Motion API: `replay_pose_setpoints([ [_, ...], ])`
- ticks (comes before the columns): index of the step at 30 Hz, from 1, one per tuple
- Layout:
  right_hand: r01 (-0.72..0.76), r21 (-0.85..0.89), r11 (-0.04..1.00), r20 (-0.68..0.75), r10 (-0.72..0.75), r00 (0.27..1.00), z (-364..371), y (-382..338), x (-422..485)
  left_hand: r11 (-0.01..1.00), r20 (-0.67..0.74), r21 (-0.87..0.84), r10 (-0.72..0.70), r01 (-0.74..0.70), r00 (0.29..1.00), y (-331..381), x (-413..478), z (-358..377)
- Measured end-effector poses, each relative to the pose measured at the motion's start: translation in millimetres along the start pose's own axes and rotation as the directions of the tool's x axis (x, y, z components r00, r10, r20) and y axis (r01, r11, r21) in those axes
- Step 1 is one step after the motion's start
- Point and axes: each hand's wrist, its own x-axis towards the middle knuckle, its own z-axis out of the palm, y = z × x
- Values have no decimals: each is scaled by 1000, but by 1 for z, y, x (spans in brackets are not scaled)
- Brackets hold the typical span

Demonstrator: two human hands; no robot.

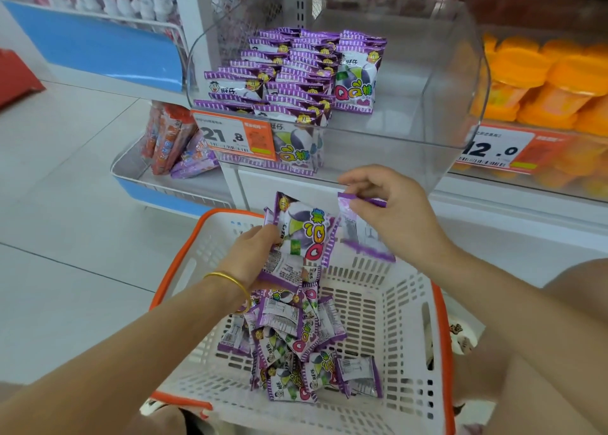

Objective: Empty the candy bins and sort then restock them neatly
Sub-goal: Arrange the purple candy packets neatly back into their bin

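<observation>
Basket of QQ packets, price tag 21.8

1. Clear plastic bin on the shelving: purple candy packets stand in overlapping rows across its left part; a price tag is fixed to its front wall.
2. White basket with an orange rim: loose packets heaped on its slatted bottom, some face up, some face down.
3. Blue-fronted wire shelf, lower left: long red and purple packs lying tilted.
4. Neighbouring compartment, right: orange tubs, stacked.

Orange pkgs far R; red pkts lower L.
</observation>
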Motion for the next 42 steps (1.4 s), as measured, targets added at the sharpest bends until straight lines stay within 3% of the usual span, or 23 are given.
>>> replay_pose_setpoints([
  [3, 241, 61, 969, -86, -236, 968, 9, -8, -12, 995, 38, 16, -99, 99, 994, -2, -2, 0],
  [6, 289, 96, 952, -101, -280, 955, 18, -7, -22, 984, 92, -40, -167, 171, 982, -1, -7, 2],
  [11, 84, 160, 984, 161, -110, 981, 25, 6, -33, 963, 237, -194, -141, 189, 961, 12, -15, -2],
  [15, 81, 113, 990, 231, -105, 967, 22, 8, -31, 971, 275, -194, -80, 137, 958, 15, -19, -8],
  [21, 72, 106, 992, 316, -102, 943, 18, 6, -29, 997, 287, -59, 67, -53, 956, 13, -19, -7],
  [24, -39, 309, 950, 226, -34, 974, 18, 6, -27, 996, 247, -58, 82, -69, 966, 9, -16, -7],
  [25, -52, 304, 951, 134, 11, 991, 19, 8, -26, 995, 236, -58, 87, -75, 968, 9, -16, -7],
  [27, -96, 116, 989, 16, 95, 995, 21, 14, -22, 994, 242, -46, 104, -96, 965, 10, -15, -6],
  [29, -129, 38, 991, 137, 123, 983, 21, 15, -17, 992, 288, -16, 126, -127, 949, 11, -16, -4],
  [32, -138, 105, 985, 319, 98, 943, 17, 14, -11, 989, 335, 11, 133, -144, 933, 13, -19, -3],
  [36, -196, -13, 981, 228, 193, 954, 5, 20, -1, 994, 308, -13, 106, -107, 945, 14, -15, -8],
  [39, -355, 253, 900, 275, 285, 918, 0, 22, -2, 994, 249, -100, 61, -37, 967, 17, -8, -14],
  [42, -555, 451, 699, 385, 408, 828, 2, 20, -4, 990, 204, -116, 101, -79, 974, 17, -5, -15],
])
